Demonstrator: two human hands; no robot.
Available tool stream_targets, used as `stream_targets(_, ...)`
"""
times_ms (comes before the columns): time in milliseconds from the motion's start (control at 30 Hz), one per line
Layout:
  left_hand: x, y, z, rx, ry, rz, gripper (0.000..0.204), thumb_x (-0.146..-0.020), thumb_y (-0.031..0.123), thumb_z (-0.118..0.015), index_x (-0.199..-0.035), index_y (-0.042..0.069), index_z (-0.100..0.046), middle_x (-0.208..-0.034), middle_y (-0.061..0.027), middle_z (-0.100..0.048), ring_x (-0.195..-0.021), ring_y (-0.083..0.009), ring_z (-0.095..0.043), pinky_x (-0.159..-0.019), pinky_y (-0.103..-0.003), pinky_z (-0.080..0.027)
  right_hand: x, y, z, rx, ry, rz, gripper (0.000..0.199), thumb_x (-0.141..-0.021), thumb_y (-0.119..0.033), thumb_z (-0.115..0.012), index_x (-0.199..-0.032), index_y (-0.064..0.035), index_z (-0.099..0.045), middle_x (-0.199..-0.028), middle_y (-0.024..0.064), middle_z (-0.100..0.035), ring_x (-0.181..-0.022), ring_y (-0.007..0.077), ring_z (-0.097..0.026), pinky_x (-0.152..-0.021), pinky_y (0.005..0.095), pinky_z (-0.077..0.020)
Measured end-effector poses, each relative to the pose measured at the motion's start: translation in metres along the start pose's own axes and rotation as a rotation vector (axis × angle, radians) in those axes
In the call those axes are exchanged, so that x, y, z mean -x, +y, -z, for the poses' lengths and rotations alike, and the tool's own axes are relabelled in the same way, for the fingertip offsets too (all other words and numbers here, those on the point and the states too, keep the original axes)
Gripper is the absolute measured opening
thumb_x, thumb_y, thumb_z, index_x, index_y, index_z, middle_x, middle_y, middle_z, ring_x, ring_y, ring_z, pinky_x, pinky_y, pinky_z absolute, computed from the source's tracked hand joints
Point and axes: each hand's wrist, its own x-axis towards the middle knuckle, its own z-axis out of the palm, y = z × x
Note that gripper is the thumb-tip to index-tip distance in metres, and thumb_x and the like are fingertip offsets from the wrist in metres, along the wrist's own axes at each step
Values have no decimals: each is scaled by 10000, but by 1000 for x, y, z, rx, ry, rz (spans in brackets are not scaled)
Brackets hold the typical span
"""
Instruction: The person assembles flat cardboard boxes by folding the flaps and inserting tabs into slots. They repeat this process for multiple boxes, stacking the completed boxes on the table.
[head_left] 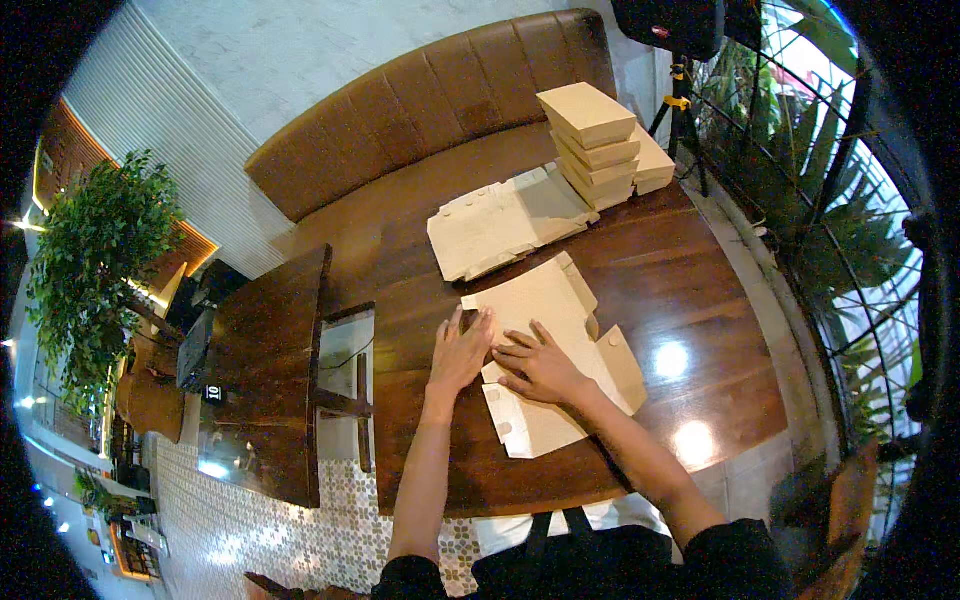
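An unfolded cardboard box blank (540,290) lies on the dark wooden table in front of me, its tabs and side flaps spread out. My left hand (461,350) rests at the blank's left edge, fingers stretched forward on a flap there. Flat on the middle of the cardboard lies my right hand (540,365), its fingers spread and pointing left towards the other hand. Neither hand grips anything that I can see. Beyond the blank is a stack of flat cardboard blanks (500,222).
A stack of folded cardboard boxes (590,140) stands at the table's far right, with another box (652,160) beside it. A brown padded bench (430,100) runs behind the wooden table (690,290). To the left is a second table (265,370); a black tripod (680,120) stands at the back right.
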Motion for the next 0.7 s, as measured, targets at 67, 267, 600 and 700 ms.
stream_targets(67,-10,0,0,79,-77,99,571,-1126,446,-325,-1634,192,-387,-1677,7,-403,-1534,-386,-320,-1222,-592,-246,0,-1,0,17,9,15,518,-1045,-477,-545,-1397,-114,-656,-1492,43,-608,-1498,292,-428,-1274,627,-153)
stream_targets(267,-6,29,7,55,-222,257,566,-1142,428,-290,-1646,179,-359,-1712,-18,-340,-1556,-384,-277,-1226,-630,-203,6,-2,4,-15,10,-39,431,-1035,-443,-570,-1348,-179,-703,-1481,-7,-623,-1517,277,-402,-1278,636,-136)
stream_targets(600,70,27,15,714,107,266,485,-1155,330,-339,-1512,72,-540,-1650,-131,-413,-1523,-345,-363,-1266,-458,-237,8,5,0,-256,3,2,478,-1004,-377,-610,-1431,-163,-631,-1550,99,-545,-1496,320,-433,-1259,646,-185)
stream_targets(700,61,26,4,939,372,611,535,-1125,417,-442,-1482,31,-546,-1582,-160,-459,-1461,-341,-430,-1229,-479,-299,9,1,-4,-208,114,-19,551,-1013,-448,-584,-1492,-175,-574,-1606,147,-468,-1510,337,-408,-1261,646,-172)
